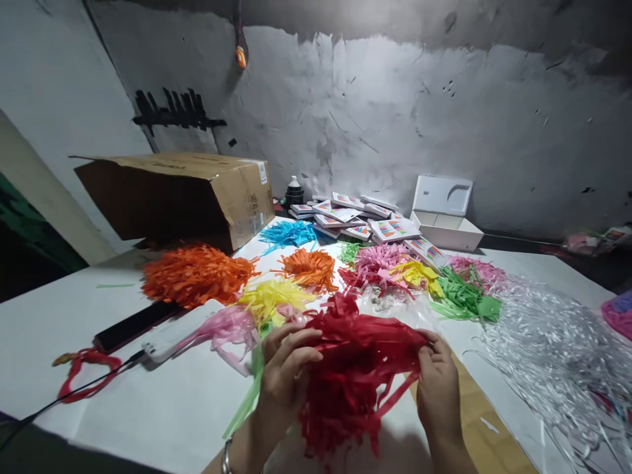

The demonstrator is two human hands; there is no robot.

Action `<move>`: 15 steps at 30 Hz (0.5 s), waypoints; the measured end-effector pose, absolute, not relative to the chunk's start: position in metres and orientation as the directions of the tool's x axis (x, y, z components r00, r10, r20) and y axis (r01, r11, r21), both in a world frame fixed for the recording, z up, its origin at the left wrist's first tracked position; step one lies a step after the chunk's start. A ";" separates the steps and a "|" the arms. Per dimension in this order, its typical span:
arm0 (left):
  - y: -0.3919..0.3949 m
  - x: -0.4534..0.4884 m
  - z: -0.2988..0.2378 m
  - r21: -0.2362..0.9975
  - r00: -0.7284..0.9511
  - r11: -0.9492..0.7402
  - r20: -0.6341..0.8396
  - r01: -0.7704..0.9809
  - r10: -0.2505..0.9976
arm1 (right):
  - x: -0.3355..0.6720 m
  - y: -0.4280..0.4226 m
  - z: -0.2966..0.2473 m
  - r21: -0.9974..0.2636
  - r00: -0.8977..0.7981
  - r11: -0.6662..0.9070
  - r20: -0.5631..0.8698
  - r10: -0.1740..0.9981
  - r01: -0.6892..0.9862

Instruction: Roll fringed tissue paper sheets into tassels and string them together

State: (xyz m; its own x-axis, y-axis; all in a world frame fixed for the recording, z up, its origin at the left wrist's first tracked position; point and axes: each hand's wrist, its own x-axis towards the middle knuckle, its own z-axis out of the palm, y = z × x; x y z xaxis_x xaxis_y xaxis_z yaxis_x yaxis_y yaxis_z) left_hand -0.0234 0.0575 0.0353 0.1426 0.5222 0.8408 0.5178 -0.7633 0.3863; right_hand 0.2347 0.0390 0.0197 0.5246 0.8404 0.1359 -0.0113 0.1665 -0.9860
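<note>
the fingers (299, 341) of the left hand (280, 376) and right hand (438, 383) pinch opposite sides of a red streamer bundle (358, 355) above the tabletop (148, 408), toward its near edge; a light, even pull would likely spare the thin strips (340, 418).

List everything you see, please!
Table: one, white, underneath
Stringy piles: several, orange, blue, yellow, pink, green, on table
Stringy heap: one, silver, right
Cardboard box: one, brown, back left
Thin printed packs: many, white, back centre
Open box: one, white, back right
Squat container: one, black-white, back
Phone-like slab: one, black, left
Slim cabled device: one, white, left
Looped cord: one, red, left
Flat sheet: one, brown, lower right
Wall: one, grey, back
Stringy bunch: one, red, front centre
Left hand, right hand: two, bare, gripping bunch
</note>
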 end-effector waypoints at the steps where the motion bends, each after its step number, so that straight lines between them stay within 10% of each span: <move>1: 0.061 -0.027 0.037 0.414 0.093 -0.752 0.844 0.512 0.528 | 0.239 0.040 0.015 -0.982 0.560 0.175 0.110 0.821 -0.064; 7: 0.100 -0.036 0.051 0.804 -0.333 -0.487 0.588 0.342 0.737 | 0.270 0.040 -0.006 -0.890 0.747 0.326 -0.024 0.664 -0.318; 15: 0.167 -0.033 0.069 0.945 -0.446 -0.324 0.275 -0.036 0.852 | 0.333 -0.009 -0.037 -0.979 0.889 0.205 0.098 0.447 0.005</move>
State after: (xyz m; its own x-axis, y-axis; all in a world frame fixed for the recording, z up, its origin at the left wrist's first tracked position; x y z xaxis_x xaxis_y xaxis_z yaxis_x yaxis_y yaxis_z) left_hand -0.0333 0.1673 0.0688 -0.4463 0.8516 0.2749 -0.0359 -0.3240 0.9454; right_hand 0.3327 -0.0085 -0.0375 0.8892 0.4470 0.0976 0.0045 0.2048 -0.9788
